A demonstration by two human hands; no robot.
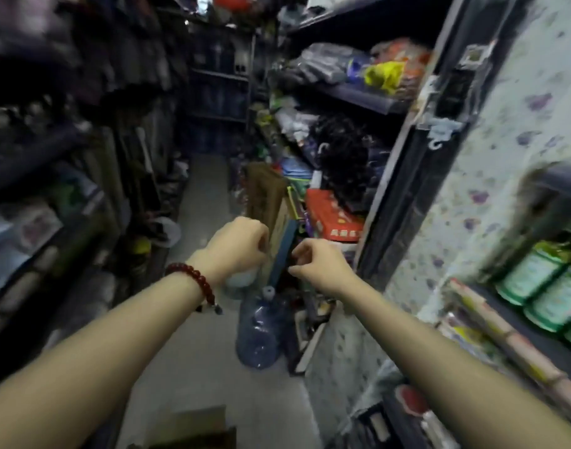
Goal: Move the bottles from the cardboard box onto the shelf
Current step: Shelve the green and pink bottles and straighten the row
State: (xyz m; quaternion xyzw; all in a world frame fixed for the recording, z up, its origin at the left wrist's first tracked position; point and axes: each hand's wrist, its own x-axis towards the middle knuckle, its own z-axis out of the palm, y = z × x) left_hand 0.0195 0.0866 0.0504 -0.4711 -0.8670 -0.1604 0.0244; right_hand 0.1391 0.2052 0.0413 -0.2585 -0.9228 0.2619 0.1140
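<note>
Two empty, loosely curled hands, left hand (242,246) and right hand (319,265), above a seemingly blue jug (259,332).

Both forearms bare, no sleeves in view. Left wrist: bracelet (193,280) of round dark-red beads, single strand, with a few small darker and metallic pieces hanging at its underside. Right wrist bare. No rings made out; picture blurred.

Head camera looks forward and down a narrow aisle floor (206,196).
</note>
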